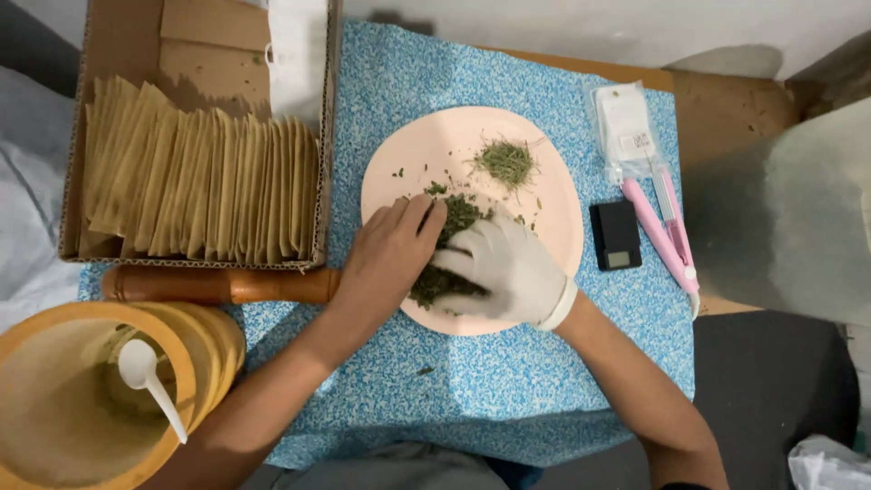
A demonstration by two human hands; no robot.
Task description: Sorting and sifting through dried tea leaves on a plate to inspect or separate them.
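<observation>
I am gathering the dried green herbs on the pink plate in the middle of the table. My bare left hand and gloved right hand cup the pile, fingers curled around it. Next, I think, I need a gentle squeeze to lift some.

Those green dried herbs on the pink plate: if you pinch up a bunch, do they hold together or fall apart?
The dried herbs look like loose bits and thin stems, so a pinch would probably shed crumbs; stray flecks already dot the pink plate. They seem very light. Both the left hand and the gloved right hand cup the pile, which suggests it spreads easily.
</observation>
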